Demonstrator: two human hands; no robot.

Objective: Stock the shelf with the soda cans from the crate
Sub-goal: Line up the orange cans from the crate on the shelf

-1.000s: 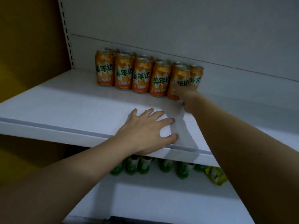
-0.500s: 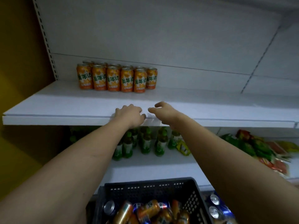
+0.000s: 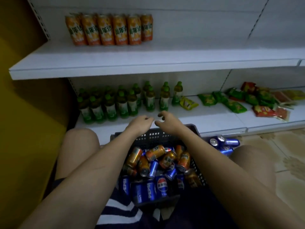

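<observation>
A: Biggest first, w/ ref to the hands?
B: White upper shelf [image 3: 148,63] runs above & beyond both hands. Lower shelf [image 3: 206,119] just past the fingertips.
A: Crate?
B: Dark crate [image 3: 153,136] right under the wrists, betw. the person's knees. Far rim sits below both hands.
A: Stock already up?
B: Row of orange cans [image 3: 109,30] upright on upper shelf, above & left of the hands, touching side by side. Green bottles [image 3: 122,103] on lower shelf, just beyond left hand. Snack packets [image 3: 237,103] well off to the right of right hand.
A: Cans left?
B: Loose orange & blue cans [image 3: 158,166] heaped in crate, below forearms. A few blue cans [image 3: 226,142] on floor beside crate, right of right forearm.
A: Hands?
B: Left hand [image 3: 140,123] & right hand [image 3: 166,120] nearly touching, fingers loosely curled, holding nothing.
</observation>
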